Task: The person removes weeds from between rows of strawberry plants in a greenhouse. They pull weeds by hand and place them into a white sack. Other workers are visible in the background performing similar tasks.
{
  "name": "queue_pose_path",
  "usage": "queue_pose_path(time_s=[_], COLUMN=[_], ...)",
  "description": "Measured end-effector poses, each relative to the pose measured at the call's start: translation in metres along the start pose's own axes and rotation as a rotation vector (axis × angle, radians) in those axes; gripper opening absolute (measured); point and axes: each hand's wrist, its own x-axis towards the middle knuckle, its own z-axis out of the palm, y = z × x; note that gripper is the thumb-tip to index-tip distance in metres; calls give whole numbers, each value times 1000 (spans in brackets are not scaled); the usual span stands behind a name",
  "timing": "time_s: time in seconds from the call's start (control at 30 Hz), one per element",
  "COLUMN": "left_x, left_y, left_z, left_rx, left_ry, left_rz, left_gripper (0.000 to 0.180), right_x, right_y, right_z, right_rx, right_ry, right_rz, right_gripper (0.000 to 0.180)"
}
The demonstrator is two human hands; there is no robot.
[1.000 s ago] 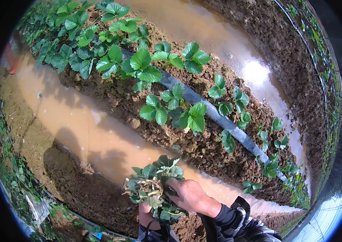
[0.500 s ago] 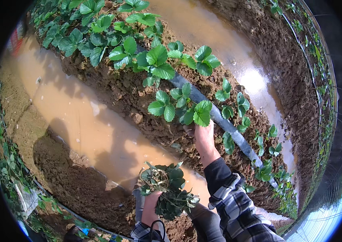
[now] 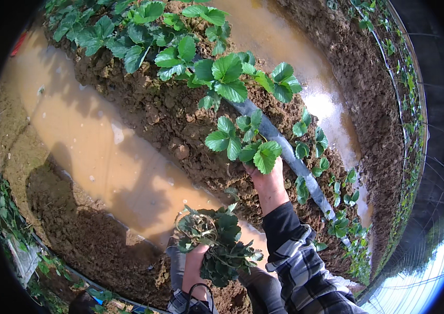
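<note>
My left hand (image 3: 195,258) is closed around a bunch of strawberry seedlings (image 3: 224,246), their leaves dark green and somewhat limp, with a tangle of pale stems at the top. It holds them over the edge of the muddy water. My right hand (image 3: 267,184) reaches down to the base of a strawberry plant (image 3: 227,139) on the soil ridge. Leaves cover most of its fingers, so how they close at the stem is hidden. Beside this plant a grey drip pipe (image 3: 277,138) runs along the ridge.
Brown water fills the furrow (image 3: 101,136) on the left and another furrow (image 3: 284,57) beyond the ridge. Leafy strawberry plants (image 3: 143,36) crowd the ridge's far end; smaller ones (image 3: 340,225) grow along the pipe. A muddy bank (image 3: 75,209) lies at the lower left.
The view has shifted a little, so the ridge and plants sit slightly right and lower. My right hand stays at the same plant's base; my left still holds the bunch.
</note>
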Motion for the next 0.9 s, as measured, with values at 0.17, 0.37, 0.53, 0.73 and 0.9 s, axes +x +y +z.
queue_pose_path(time_s=[0.17,0.37,0.53,0.73,0.9], left_x=[4,10,17,23,26], left_y=[2,0,-3,-8,-12], left_z=[0,3,9,14,17], left_rx=[10,39,60,97,114], left_ry=[-10,-23,-37,-41,-38], left_rz=[-22,-41,-56,-60,-59], left_gripper=[34,34,33,33,33], right_x=[1,5,-4,4,-1], right_y=[7,22,33,-5,-46], right_z=[-11,-19,2,-12,-33], right_rx=[-301,-858,-126,-1195,-1554], right_ry=[-6,38,-53,-120,-477], right_rz=[-96,-285,-44,-328,-362], right_gripper=[9,13,32,13,13])
